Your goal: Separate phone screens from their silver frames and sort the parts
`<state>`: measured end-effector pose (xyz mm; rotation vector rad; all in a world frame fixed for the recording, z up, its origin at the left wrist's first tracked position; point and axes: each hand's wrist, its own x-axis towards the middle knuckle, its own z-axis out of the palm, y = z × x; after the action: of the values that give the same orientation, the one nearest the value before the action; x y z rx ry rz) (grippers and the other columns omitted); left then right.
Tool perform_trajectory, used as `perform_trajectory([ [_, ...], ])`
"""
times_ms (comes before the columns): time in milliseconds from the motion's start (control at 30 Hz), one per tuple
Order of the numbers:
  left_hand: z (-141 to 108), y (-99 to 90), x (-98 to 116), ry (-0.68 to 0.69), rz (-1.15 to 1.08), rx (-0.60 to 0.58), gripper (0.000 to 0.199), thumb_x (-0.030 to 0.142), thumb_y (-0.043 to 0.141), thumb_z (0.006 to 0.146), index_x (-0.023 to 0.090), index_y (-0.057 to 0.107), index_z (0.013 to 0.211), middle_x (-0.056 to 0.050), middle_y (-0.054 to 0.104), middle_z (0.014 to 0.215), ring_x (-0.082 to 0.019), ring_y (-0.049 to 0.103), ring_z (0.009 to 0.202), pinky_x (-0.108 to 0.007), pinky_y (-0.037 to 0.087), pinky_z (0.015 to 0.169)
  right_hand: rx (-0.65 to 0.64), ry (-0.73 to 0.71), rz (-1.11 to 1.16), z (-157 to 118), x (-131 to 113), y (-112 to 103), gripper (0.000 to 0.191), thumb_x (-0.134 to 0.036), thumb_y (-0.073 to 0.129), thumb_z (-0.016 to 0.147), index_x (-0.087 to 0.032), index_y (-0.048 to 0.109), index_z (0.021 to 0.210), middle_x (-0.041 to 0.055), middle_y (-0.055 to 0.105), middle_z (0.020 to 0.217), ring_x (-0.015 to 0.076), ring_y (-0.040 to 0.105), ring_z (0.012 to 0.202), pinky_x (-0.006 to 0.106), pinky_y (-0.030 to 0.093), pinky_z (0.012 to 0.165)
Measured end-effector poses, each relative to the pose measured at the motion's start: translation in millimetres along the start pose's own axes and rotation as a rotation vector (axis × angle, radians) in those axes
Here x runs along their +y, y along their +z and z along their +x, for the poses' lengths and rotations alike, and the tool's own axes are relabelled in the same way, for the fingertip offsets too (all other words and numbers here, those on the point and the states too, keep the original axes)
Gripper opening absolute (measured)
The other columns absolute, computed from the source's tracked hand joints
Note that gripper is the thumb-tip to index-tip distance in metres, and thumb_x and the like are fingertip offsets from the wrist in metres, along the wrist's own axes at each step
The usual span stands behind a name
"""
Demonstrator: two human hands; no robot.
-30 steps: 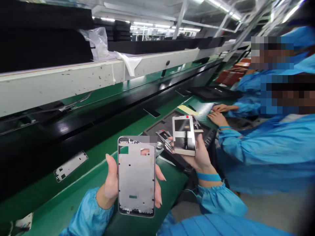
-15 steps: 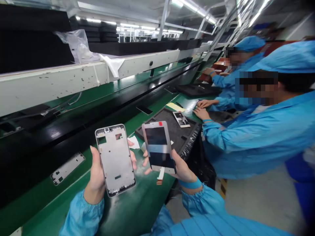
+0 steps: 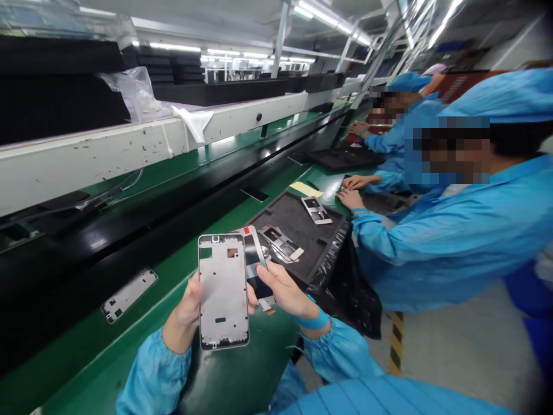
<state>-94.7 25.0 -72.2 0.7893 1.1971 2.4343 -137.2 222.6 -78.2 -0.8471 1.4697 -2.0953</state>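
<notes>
My left hand is closed round the edges of a grey phone frame, held upright with its cut-outs and small notches facing me. Behind its right side, partly covered, is a white-edged phone screen with a red sticker at the top. My right hand grips that screen by its right edge, thumb on its face. From the screen's lower end hangs a short flex cable. Both parts are in the air above the green bench.
A black foam tray at the right carries several phone screens. Another phone frame lies on the black belt at left. A dark phone panel lies further back. A co-worker in blue sits close on the right.
The screen in my right hand has moved left, partly behind the frame. My left hand has shifted the frame slightly right and turned it straighter. The screens on the tray are now uncovered.
</notes>
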Motion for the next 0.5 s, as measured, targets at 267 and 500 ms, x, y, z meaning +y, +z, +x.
perform_trajectory([
  [267, -2.3, -1.0, 17.0, 0.032, 0.382, -0.015, 0.084, 0.079, 0.083, 0.079, 0.018, 0.066, 0.134, -0.017, 0.075, 0.107, -0.031, 0.072, 0.094, -0.044, 0.061, 0.086, 0.441, -0.391, -0.318, 3.9, -17.2, 1.4, 0.038, -0.057, 0.070, 0.104, -0.029, 0.073, 0.129, 0.0099, 0.078, 0.127, 0.0274, 0.077, 0.113, 0.047, 0.064, 0.104],
  [500, -7.8, 2.5, 24.9, -0.013, 0.525, 0.053, 0.102, 0.066, 0.094, 0.072, 0.031, 0.057, 0.160, -0.018, 0.064, 0.145, -0.039, 0.068, 0.112, -0.057, 0.055, 0.106, 0.447, -0.410, -0.320, 11.4, -28.1, 11.9, 0.036, -0.059, 0.063, 0.108, -0.033, 0.082, 0.126, 0.0071, 0.074, 0.142, 0.0284, 0.067, 0.136, 0.051, 0.057, 0.118],
])
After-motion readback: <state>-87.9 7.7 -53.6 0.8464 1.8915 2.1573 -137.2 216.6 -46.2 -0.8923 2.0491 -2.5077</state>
